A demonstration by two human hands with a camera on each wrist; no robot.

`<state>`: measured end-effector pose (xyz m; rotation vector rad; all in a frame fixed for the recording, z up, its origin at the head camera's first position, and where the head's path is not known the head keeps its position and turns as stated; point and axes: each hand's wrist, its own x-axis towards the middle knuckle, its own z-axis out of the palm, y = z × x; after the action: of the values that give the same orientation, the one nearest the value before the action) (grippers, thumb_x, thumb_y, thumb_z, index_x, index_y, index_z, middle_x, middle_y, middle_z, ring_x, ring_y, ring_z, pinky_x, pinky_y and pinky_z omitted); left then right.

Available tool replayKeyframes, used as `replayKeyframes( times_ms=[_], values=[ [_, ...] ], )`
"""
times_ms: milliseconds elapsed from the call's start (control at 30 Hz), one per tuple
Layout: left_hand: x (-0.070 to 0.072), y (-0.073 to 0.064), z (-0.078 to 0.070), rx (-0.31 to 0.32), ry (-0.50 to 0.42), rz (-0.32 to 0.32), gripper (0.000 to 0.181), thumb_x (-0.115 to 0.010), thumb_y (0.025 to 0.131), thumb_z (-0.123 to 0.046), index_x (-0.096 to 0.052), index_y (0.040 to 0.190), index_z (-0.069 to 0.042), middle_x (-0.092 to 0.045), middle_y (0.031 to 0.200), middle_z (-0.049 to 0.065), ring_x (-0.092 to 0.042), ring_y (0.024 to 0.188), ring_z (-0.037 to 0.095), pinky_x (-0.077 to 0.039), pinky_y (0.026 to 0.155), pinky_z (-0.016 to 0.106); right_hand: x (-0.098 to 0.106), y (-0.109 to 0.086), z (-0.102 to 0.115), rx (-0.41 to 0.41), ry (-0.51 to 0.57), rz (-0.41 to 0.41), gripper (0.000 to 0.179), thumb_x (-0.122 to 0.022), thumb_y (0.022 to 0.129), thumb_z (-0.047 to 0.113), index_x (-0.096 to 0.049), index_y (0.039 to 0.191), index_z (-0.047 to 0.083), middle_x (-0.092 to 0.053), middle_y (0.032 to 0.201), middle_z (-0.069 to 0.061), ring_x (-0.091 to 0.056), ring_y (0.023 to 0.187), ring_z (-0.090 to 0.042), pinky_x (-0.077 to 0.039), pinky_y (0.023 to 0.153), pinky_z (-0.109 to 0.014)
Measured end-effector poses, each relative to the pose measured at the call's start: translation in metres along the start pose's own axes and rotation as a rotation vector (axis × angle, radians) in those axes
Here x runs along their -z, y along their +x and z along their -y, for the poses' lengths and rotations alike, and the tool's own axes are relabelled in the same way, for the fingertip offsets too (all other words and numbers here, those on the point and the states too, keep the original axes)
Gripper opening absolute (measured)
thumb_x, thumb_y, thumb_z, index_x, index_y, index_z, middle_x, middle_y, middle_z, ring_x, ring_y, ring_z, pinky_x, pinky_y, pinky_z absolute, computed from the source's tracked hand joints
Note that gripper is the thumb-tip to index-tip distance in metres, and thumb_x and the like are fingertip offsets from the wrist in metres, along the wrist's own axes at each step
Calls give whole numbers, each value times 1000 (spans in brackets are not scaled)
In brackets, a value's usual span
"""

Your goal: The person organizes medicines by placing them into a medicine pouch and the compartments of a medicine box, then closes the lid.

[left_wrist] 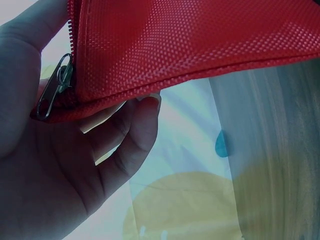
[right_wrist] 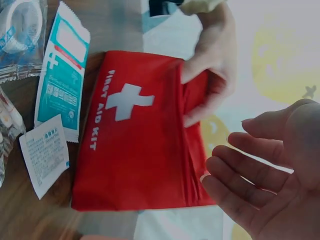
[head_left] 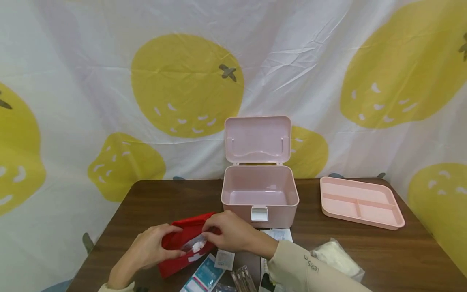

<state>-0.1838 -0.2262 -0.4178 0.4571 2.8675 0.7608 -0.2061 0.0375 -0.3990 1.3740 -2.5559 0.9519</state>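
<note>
A red first aid kit pouch (head_left: 171, 267) stands with its mouth spread, and a clear bag with white contents (head_left: 198, 246) shows inside. My left hand (head_left: 147, 247) grips the pouch's left end, thumb toward me and fingers at the far side. The left wrist view has the zipper pull (left_wrist: 52, 90) hanging beside that palm. At the right end of the mouth is my right hand (head_left: 233, 231). Its fingers (right_wrist: 245, 172) are loosely bent with fingertips near the pouch's rim, and nothing shows between them in the right wrist view.
Behind the pouch, a pink box (head_left: 259, 198) has its lid raised. A pink divided tray (head_left: 350, 205) lies at right. Close by are a teal packet (head_left: 206, 275), a small white sachet (head_left: 224, 259), a swab pack (head_left: 243, 280), a wrapped tape roll (right_wrist: 20, 25) and a bagged white bundle (head_left: 337, 259).
</note>
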Motion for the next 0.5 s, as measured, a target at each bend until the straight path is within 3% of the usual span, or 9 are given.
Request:
replayKeyframes(
  times_ms=[200, 500],
  values=[
    [0, 0, 0, 28, -3, 1, 62, -87, 70, -46, -67, 121, -15, -67, 108, 2, -63, 89, 17, -60, 71, 37, 13, -12, -6, -36, 86, -39, 7, -71, 90, 15, -77, 92, 11, -72, 82, 6, -54, 69, 1, -45, 63, -11],
    [0, -1, 1, 35, 20, -11, 62, -87, 70, -46, -68, 120, -16, -68, 108, 1, -62, 88, 17, -60, 70, 36, 21, -30, -21, -103, 175, 48, 10, -69, 92, 20, -77, 91, 15, -68, 78, 15, -50, 66, 0, -44, 62, -15]
  ],
)
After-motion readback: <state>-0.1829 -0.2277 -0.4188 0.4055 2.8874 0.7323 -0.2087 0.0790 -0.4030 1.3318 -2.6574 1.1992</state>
